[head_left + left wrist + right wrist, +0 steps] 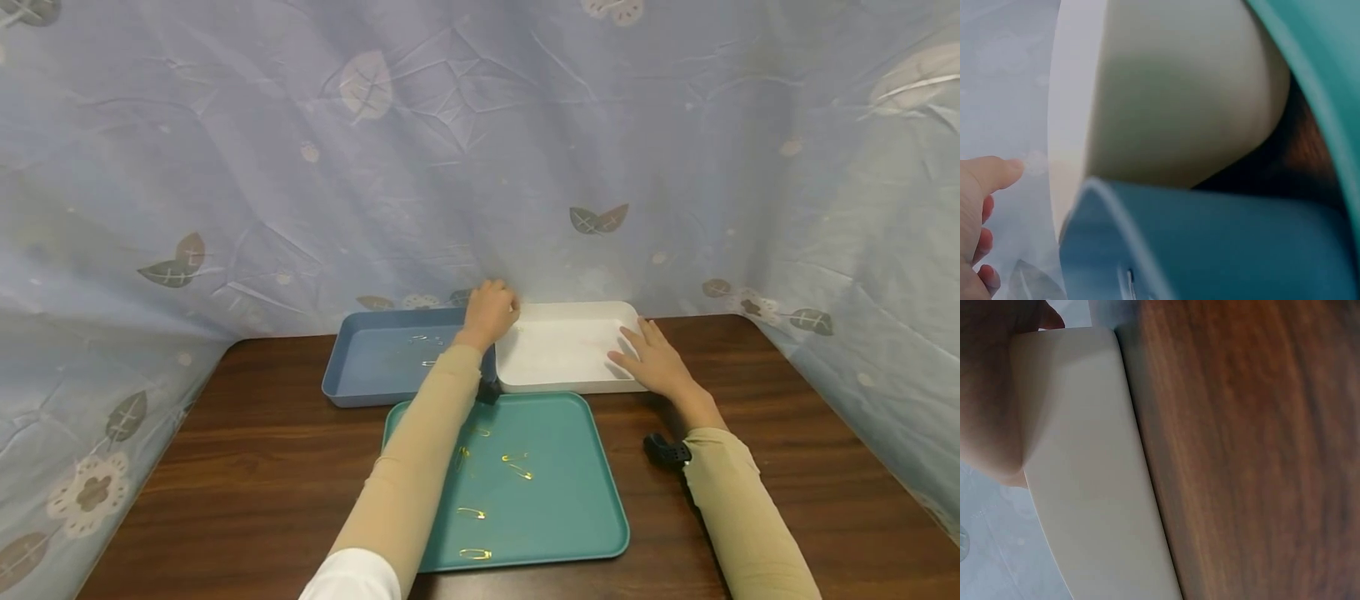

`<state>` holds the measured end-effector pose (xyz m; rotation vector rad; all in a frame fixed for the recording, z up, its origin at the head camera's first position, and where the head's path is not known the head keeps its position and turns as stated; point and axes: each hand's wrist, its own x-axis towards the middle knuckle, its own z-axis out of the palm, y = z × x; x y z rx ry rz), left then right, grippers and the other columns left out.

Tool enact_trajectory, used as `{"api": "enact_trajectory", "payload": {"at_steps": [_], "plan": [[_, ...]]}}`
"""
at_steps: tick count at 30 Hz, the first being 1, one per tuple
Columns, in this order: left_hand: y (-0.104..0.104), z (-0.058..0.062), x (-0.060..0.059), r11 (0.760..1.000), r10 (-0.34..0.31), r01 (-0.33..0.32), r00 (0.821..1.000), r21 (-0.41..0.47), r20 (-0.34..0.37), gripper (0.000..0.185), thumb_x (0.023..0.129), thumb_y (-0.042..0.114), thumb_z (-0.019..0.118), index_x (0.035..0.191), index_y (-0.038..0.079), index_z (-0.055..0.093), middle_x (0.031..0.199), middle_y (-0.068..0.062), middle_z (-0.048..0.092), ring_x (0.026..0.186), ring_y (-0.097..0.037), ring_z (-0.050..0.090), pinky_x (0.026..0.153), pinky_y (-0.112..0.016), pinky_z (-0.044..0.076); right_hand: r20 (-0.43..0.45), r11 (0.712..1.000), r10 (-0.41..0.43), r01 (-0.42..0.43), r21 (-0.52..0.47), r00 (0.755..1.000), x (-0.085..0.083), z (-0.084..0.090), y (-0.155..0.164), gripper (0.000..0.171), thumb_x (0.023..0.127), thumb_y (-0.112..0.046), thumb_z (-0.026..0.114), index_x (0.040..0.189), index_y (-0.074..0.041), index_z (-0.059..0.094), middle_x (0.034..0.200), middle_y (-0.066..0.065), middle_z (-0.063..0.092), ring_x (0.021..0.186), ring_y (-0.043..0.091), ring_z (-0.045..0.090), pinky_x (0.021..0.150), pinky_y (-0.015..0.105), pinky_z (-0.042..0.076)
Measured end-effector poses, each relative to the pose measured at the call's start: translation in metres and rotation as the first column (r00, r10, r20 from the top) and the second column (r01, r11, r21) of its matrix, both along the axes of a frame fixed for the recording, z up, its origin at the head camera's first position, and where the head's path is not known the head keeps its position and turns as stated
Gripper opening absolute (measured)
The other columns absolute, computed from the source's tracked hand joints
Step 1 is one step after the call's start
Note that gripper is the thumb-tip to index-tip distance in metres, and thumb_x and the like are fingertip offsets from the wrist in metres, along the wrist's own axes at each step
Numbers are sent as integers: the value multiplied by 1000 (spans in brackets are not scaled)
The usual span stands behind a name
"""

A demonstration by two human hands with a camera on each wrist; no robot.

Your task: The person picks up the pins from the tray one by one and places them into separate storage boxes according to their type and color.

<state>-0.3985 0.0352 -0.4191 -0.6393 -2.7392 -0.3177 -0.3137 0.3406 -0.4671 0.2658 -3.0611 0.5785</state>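
My left hand (491, 312) sits at the far left corner of the white tray (562, 354), by the gap between it and the blue tray (375, 371). Its fingers are curled. In the left wrist view its thumb (994, 174) points at the white tray's rim (1066, 125) and stops just short, with nothing between the fingers. My right hand (651, 357) lies flat with straight fingers on the white tray's right rim. In the right wrist view the palm (988, 400) rests against the tray's outer wall (1085, 487). The white tray looks bare inside.
A teal tray (570, 500) in front holds several gold safety pins (517, 467). A few silver pins (423, 340) lie in the blue tray. All three trays stand on a dark wooden table (787, 400), and a leaf-patterned blue curtain (480, 167) hangs close around it.
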Motion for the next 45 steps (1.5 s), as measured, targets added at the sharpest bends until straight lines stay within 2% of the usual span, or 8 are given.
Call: {"api": "enact_trajectory", "payload": {"at_steps": [4, 8, 15, 26, 34, 38, 41, 45], "plan": [[-2, 1, 0, 1000, -24, 24, 1000, 11, -2, 14, 94, 22, 61, 97, 15, 73, 101, -5, 64, 98, -25, 56, 85, -41, 47, 0, 1000, -1, 1, 13, 1000, 0, 1, -2, 76, 99, -55, 42, 152, -2, 28, 160, 29, 5, 148, 49, 4, 116, 67, 10], [-8, 8, 5, 997, -74, 74, 997, 12, -12, 15, 95, 23, 60, 99, 15, 72, 103, -6, 63, 98, -26, 55, 84, -41, 47, -1, 1000, -3, 3, 13, 1000, 0, 3, -3, 76, 99, -54, 42, 152, -1, 28, 160, 30, 5, 148, 49, 4, 116, 67, 10], [-22, 13, 15, 984, -177, 178, 982, 7, -70, 17, 93, 30, 67, 101, 16, 70, 103, -7, 62, 94, -26, 54, 82, -41, 45, -11, 1000, 6, -5, 12, 1000, -2, 2, -4, 75, 100, -53, 42, 152, -2, 29, 160, 30, 6, 148, 49, 5, 115, 67, 11], [-46, 20, 46, 965, -257, 247, 955, -82, -147, 16, 94, 31, 65, 98, 16, 68, 104, -4, 60, 98, -25, 55, 84, -43, 45, 1, 1000, -3, 3, 23, 1000, -3, 3, -2, 76, 100, -54, 41, 152, -1, 28, 160, 30, 5, 148, 50, 3, 116, 67, 11], [-69, 23, 69, 947, -321, 308, 920, -90, -223, 13, 93, 28, 67, 96, 16, 69, 94, -3, 59, 84, -21, 49, 75, -38, 41, 4, 1000, 2, -2, 27, 1000, -4, 3, 0, 76, 100, -54, 41, 152, 0, 28, 160, 31, 5, 147, 50, 2, 115, 67, 10], [-79, 25, 79, 939, -344, 335, 905, -78, -251, 11, 91, 27, 68, 94, 16, 70, 91, -3, 58, 81, -20, 48, 76, -38, 42, 4, 1000, 2, -2, 29, 1000, -3, 5, 0, 75, 100, -53, 41, 152, 0, 28, 159, 31, 5, 147, 51, 3, 116, 67, 10], [-85, 27, 85, 936, -350, 345, 902, -63, -253, 11, 91, 27, 69, 94, 16, 70, 90, -2, 58, 81, -20, 48, 74, -38, 42, 7, 1000, 0, 0, 23, 1000, -2, 6, 0, 75, 100, -53, 41, 152, 0, 28, 159, 31, 5, 147, 51, 3, 116, 66, 10], [-95, 29, 93, 941, -335, 337, 910, -35, -245, 11, 90, 28, 70, 93, 17, 70, 91, -1, 59, 80, -19, 48, 70, -35, 38, 11, 1000, 0, 0, 21, 1000, -1, 7, 0, 76, 100, -54, 41, 151, 0, 28, 159, 32, 5, 147, 51, 3, 116, 66, 10]]}}
